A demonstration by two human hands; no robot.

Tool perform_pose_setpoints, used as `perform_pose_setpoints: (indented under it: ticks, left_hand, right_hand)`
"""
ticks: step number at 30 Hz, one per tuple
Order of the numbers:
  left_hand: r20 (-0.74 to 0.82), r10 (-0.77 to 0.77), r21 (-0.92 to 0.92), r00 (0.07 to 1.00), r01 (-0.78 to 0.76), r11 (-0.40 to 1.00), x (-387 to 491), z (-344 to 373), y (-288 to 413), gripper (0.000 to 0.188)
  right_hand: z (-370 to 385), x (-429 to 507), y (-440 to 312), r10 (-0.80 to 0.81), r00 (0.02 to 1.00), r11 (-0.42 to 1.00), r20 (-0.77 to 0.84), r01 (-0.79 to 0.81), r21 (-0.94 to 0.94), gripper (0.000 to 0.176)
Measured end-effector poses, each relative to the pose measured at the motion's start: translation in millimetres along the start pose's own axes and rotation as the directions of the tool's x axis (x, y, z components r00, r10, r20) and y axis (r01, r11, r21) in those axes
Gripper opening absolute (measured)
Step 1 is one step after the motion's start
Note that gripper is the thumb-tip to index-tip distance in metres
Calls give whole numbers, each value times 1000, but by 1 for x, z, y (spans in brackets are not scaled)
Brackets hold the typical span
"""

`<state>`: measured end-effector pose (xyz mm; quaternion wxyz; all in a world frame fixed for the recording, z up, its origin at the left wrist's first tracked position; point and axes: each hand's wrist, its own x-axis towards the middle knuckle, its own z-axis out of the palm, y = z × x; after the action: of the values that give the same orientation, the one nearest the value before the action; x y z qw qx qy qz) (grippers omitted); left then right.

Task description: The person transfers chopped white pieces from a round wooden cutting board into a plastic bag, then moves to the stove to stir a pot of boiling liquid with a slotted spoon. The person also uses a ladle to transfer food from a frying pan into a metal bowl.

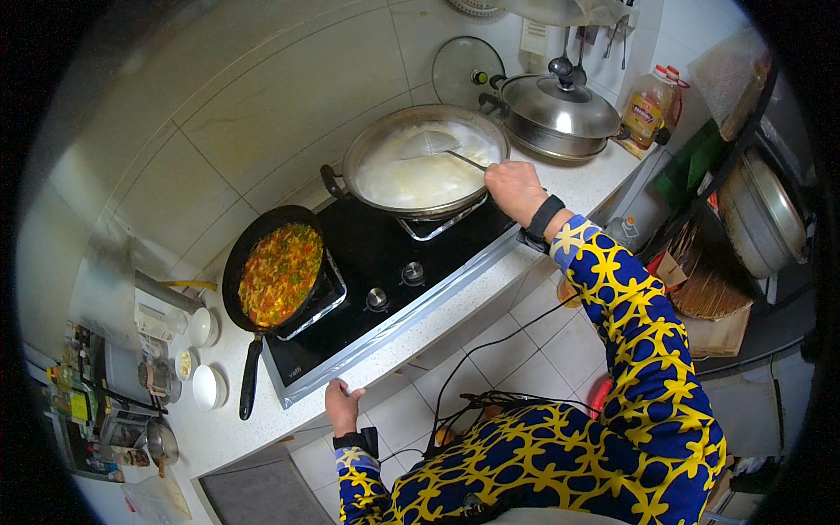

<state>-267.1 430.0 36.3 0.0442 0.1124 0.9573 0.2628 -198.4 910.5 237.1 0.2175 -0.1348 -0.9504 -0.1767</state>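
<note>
My right hand [517, 190] grips the thin handle of a broad-headed skimmer or turner [430, 144]. Its head lies in white, foamy liquid [407, 180], and froth partly hides it. That liquid fills a wide metal wok [349, 154] with dark side handles, on the right burner of the black glass gas hob [348, 341]. My left hand [343, 403] is at the worktop's front edge, thumb apart from the fingers, with no object seen in it. On the left burner, a black frying pan [251, 357] contains a chopped red, yellow and green cooked mixture [282, 274].
Right of the wok stands a lidded steel pot [558, 115], before a glass lid [459, 69] and oil bottles [646, 111]. White bowls [209, 387] sit on the worktop [230, 440] at left. The frying pan's handle sticks out towards the front. Black cables [459, 367] hang below the counter.
</note>
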Motion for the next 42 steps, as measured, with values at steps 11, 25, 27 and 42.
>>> perform_pose_setpoints:
  ticks: [11,25,27,42]
  left_hand:
    - [-6,23,16,1000,-22,1000,3,4,-6,46]
    - [19,-10,5,1000,10,1000,4,3,-5,45]
    - [17,-5,1,1000,5,1000,4,4,-5,45]
    - [14,-9,31,1000,8,999,-2,1,0,43]
  right_hand:
    - [-47,-35,14,-86,992,995,98,80,64,8]
    - [-125,-45,27,-95,956,995,279,83,56,9]
    - [-133,-43,32,-89,957,996,275,83,35,10]
    - [-103,-30,21,-40,993,994,113,51,-100,10]
